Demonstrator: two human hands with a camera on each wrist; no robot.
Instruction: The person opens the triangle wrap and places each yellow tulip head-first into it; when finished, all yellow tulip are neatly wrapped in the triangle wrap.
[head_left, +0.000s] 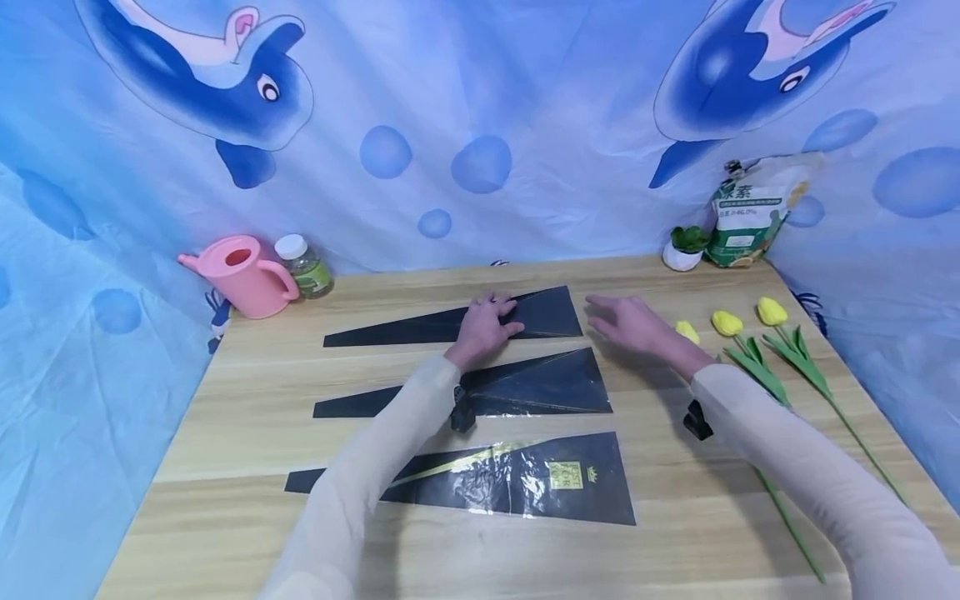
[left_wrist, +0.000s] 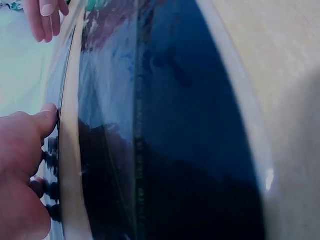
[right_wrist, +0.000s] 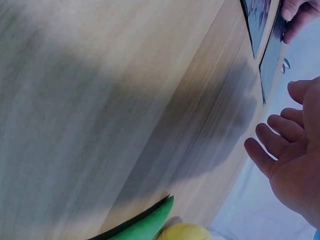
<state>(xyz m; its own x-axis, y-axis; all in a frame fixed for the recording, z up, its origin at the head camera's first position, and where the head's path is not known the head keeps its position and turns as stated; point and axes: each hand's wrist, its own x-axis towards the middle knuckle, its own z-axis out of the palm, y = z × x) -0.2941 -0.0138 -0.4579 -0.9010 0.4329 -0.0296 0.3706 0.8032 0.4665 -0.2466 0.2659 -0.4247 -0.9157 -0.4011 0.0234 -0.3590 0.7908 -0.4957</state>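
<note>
Touching the farthest black wrapper, the left hand has fingers spread, gripping nothing. Right hand hovers near its wide end, fingers loosely extended, empty.

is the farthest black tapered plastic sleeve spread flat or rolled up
Spread flat: the farthest black tapered plastic sleeve lies full length on the light wooden table, with the left hand resting on it.

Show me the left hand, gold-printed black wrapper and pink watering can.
Left hand (head_left: 483, 327): head view, back of hand.
Gold-printed black wrapper (head_left: 529, 475): head view, film beside gold square.
Pink watering can (head_left: 252, 289): head view, body.
</note>
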